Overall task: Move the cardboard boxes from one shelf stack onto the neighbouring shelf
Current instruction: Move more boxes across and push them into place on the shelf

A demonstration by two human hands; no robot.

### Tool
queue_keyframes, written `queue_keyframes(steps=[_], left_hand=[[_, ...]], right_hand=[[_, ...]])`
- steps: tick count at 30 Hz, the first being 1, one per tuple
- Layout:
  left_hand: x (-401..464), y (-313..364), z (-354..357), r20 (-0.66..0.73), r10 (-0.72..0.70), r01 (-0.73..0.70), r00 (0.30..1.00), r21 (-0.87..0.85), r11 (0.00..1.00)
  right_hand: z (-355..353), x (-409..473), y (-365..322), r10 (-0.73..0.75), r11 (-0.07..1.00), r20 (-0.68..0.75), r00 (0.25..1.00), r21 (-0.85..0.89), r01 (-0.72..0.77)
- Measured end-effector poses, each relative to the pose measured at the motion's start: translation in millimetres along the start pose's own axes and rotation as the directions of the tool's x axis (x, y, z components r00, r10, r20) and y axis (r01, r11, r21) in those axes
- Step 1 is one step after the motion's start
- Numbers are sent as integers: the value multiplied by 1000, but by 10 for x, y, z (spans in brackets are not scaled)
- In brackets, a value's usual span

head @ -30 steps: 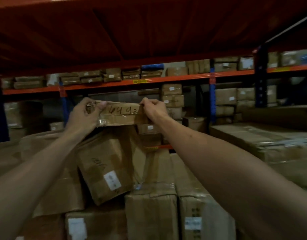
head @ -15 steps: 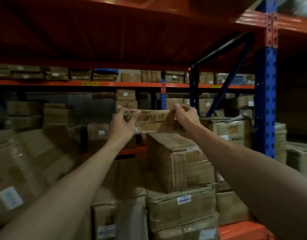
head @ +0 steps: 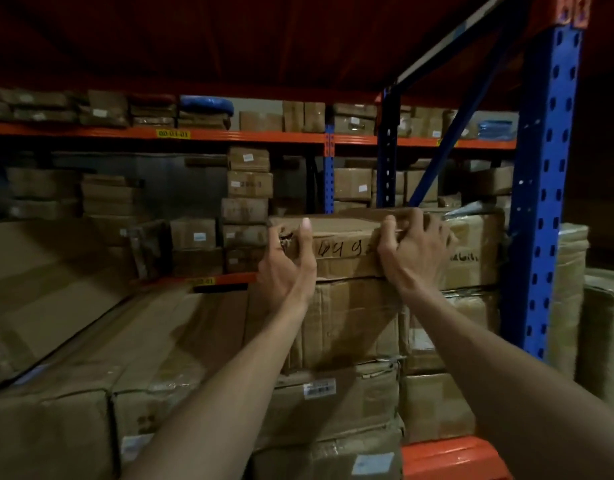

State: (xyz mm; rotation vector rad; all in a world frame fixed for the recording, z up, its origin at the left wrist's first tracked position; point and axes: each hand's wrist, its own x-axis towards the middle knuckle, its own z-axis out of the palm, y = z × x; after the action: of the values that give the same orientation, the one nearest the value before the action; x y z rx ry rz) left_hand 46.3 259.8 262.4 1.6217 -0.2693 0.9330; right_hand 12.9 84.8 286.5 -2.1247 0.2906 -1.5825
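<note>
A flat cardboard box (head: 343, 245) with handwritten digits on its front face lies on top of a stack of taped cartons (head: 347, 327) at the right of the shelf bay. My left hand (head: 288, 268) grips its left front corner, thumb raised along the face. My right hand (head: 414, 249) clamps over its right front edge, fingers curled on the top. Both arms reach forward from the bottom of the view. The box's far side is hidden.
A blue rack upright (head: 544, 188) stands just right of the stack, with an orange beam (head: 451, 459) below. Long brown cartons (head: 91, 341) fill the left. Another carton (head: 475, 251) sits beside the held box. More boxes line the far shelves (head: 250, 188).
Both hands carried the flat box rightward from the left stack and lowered it onto the right stack beside the blue upright. The view swung right.
</note>
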Motion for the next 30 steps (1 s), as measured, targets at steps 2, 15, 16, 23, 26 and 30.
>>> queue_keyframes(steps=[2,15,16,23,26,30], left_hand=[[-19,-21,26,-108,88,-76,990,112,991],[-39,-40,21,-104,205,-186,973,169,968],[-45,-41,8,-71,191,-179,979,157,971],[88,-77,-547,457,-179,75,871,238,968],[213,-221,-965,427,-206,68,881,317,946],[431,-459,-1711,49,-28,0,998,505,863]], right_hand=[[104,-23,136,40,982,20,999,186,-43],[273,-94,205,117,923,-1,993,370,-108],[251,-99,202,109,928,11,994,358,-106],[-10,-100,-134,64,988,46,997,141,-70],[-112,-144,-562,-110,989,52,993,103,104],[-12,-269,-1313,-449,893,136,883,111,437]])
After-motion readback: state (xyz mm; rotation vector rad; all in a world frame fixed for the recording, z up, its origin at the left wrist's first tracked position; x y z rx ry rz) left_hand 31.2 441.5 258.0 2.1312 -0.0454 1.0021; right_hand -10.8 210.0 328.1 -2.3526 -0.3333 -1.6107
